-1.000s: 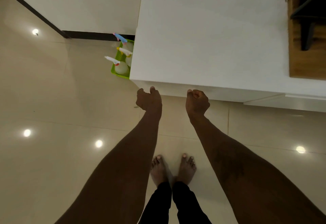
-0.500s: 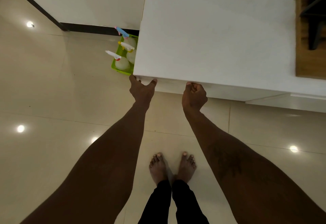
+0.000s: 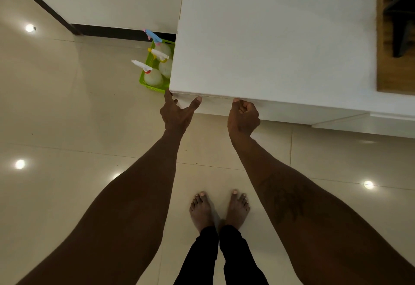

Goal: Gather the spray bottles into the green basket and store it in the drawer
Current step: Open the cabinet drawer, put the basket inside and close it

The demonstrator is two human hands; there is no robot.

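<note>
A green basket stands on the floor against the left side of a white cabinet, partly hidden behind it. Three clear spray bottles stand in it: one with a white and red nozzle, one with a yellow nozzle, one with a blue and pink nozzle. My left hand is spread, fingertips and thumb touching the cabinet's front left corner edge. My right hand is curled in a fist at the front edge, holding nothing I can see. The drawer front below the top is mostly hidden.
Glossy cream floor tiles spread to the left and around my bare feet. A wooden surface with a dark object lies at the cabinet's right. A dark skirting runs along the wall.
Both hands moved up to the cabinet's front edge. My left hand went from loosely curled to spread against the corner. The right stayed curled.
</note>
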